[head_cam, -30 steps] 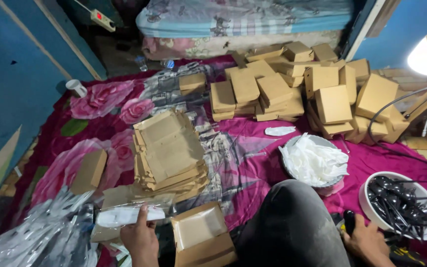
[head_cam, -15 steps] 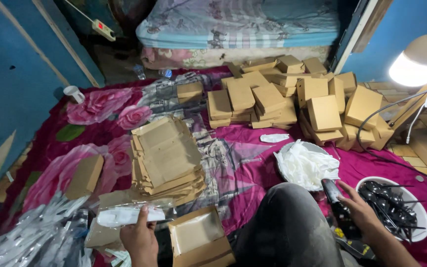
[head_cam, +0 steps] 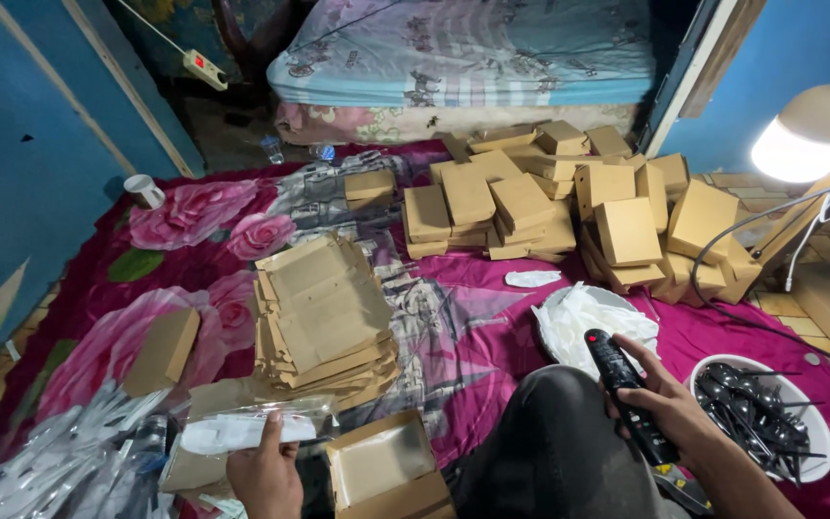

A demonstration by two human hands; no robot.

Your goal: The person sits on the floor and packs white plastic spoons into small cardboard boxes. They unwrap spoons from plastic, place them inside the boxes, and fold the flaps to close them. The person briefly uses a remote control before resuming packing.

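Gripping a black remote control [head_cam: 629, 392] at near right, the right hand [head_cam: 676, 415] closes around it beside the white bowl [head_cam: 812, 459] of dark utensils. The left hand [head_cam: 265, 471], near left, pinches a clear plastic packet [head_cam: 242, 431], next to an open cardboard box [head_cam: 383, 471].

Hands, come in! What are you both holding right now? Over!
Right hand grips a black remote control. Left hand presses a clear plastic packet beside an open brown box. Flat cardboard stack just ahead, nothing blocking.
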